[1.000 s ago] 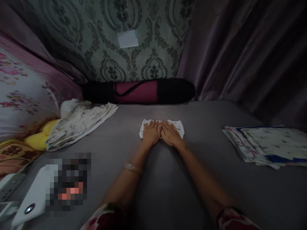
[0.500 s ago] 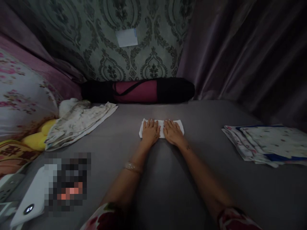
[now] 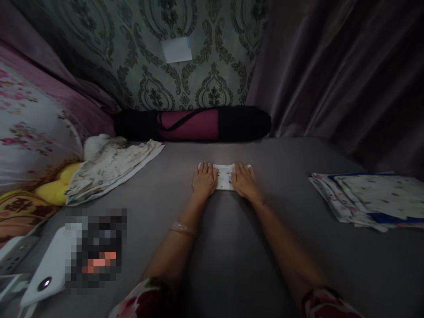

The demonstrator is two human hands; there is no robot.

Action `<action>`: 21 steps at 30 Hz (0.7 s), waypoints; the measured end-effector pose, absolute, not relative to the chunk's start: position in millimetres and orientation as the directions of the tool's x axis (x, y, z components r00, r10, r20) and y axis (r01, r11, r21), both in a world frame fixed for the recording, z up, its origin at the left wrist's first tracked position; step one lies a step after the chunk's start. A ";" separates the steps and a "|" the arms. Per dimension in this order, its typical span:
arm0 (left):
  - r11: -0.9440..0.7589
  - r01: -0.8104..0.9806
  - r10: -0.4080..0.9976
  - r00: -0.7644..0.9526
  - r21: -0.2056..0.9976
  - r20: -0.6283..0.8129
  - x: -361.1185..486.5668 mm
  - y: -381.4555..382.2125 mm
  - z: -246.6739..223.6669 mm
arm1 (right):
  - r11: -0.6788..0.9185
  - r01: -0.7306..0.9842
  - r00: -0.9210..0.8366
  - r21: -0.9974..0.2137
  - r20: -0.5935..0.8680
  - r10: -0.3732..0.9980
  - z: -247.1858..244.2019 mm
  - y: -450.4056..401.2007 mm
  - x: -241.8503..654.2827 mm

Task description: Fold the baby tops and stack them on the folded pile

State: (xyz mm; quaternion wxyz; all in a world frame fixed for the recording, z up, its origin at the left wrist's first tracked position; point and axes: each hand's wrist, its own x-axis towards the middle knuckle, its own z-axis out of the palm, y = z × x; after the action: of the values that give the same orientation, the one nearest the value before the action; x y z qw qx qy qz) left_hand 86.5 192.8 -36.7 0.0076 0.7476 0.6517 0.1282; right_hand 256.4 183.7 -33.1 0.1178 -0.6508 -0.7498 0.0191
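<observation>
A small folded white cloth [image 3: 225, 178] with a few tiny dark marks lies flat on the grey sheet [image 3: 228, 238], straight ahead of me. My left hand [image 3: 206, 179] rests palm down on its left part, fingers extended away from me. On the right part lies my right hand [image 3: 244, 179], also palm down and stretched out. The middle of the cloth shows between the two hands, while its ends are mostly covered. Neither hand is gripping anything.
A long black and pink bag [image 3: 188, 125] lies along the wall. Folded patterned cloths [image 3: 377, 194] are at the right. Another cloth [image 3: 109, 170], a yellow plush [image 3: 54, 190], a white device [image 3: 54, 265] and a power strip [image 3: 16, 254] are at the left.
My hands have slid apart, left and right, toward the cloth's ends. More of its marked middle is now uncovered. The view has shifted slightly.
</observation>
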 end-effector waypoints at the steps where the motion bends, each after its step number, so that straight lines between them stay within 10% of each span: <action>1: -0.136 0.975 0.978 0.102 0.178 0.184 83.6 194.1 -36.9 | 0.123 0.976 -0.094 -0.179 0.166 0.982 -33.0 184.5 259.7; 21: -0.072 0.969 0.997 0.074 0.238 0.002 46.5 209.4 -47.8 | -0.004 0.982 0.017 -0.191 0.066 0.998 -50.6 195.0 287.2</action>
State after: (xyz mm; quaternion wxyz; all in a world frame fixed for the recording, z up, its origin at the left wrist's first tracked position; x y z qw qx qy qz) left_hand 46.5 209.4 -47.8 0.0871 0.7275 0.6756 0.0820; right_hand 287.2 195.0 -50.6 0.0918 -0.7070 -0.6999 0.0439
